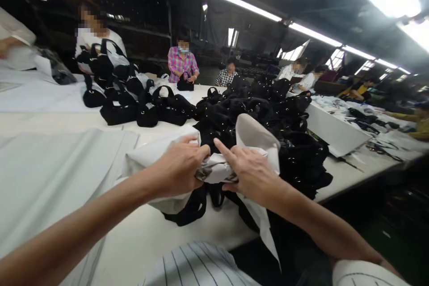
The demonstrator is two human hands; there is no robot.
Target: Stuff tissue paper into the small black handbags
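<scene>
Both of my hands grip a crumpled sheet of whitish paper (256, 132) above the near part of the table. My left hand (184, 161) is closed on its left side, fingers curled over it. On the other side, my right hand (250, 172) pinches the paper, with the index finger stretched out to the left. A strip of the paper hangs down past the table edge below my right hand. Beneath and behind the paper lie black handbags (187, 210), partly covered by it. Whether a bag is inside the paper is hidden.
A large heap of black handbags (254, 107) fills the table's middle and right. More black bags (120, 109) stand at the back left. Flat white sheets (50, 178) lie at left. Several people work around the tables; one in a plaid shirt (174, 62) handles a bag.
</scene>
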